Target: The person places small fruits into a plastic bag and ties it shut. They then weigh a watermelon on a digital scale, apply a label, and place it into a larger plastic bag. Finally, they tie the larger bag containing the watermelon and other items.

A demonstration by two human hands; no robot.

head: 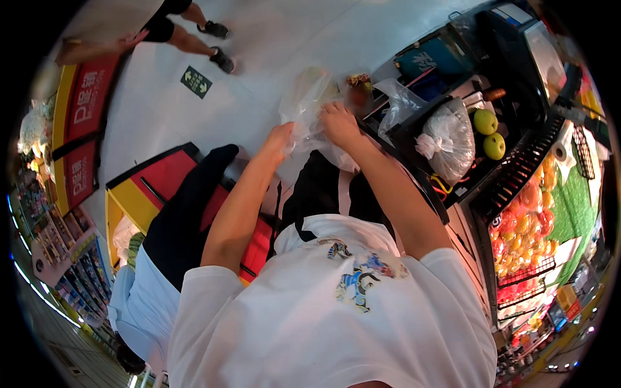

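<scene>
Between my hands, in front of my body, hangs a clear plastic bag [308, 104]. My left hand [280, 139] grips the bag's left edge. The fingers of my right hand [338, 122] are closed on its right side. Whatever is inside the bag is too blurred to name. Just beyond my right hand is a small package [359, 89] with reddish and yellow contents. Another clear plastic bag [399, 99] lies to its right, near a tied, filled plastic bag [447, 140] and two green apples [485, 121] on the black counter.
A scale-like machine [543, 58] stands at the counter's far right. Bagged fruit [526, 213] fills a display on the right, with a plastic bag roll [560, 150] above. Red and yellow promotion stands [87, 97] are at left. One person stands close by my left; another person's legs [187, 39] are farther ahead.
</scene>
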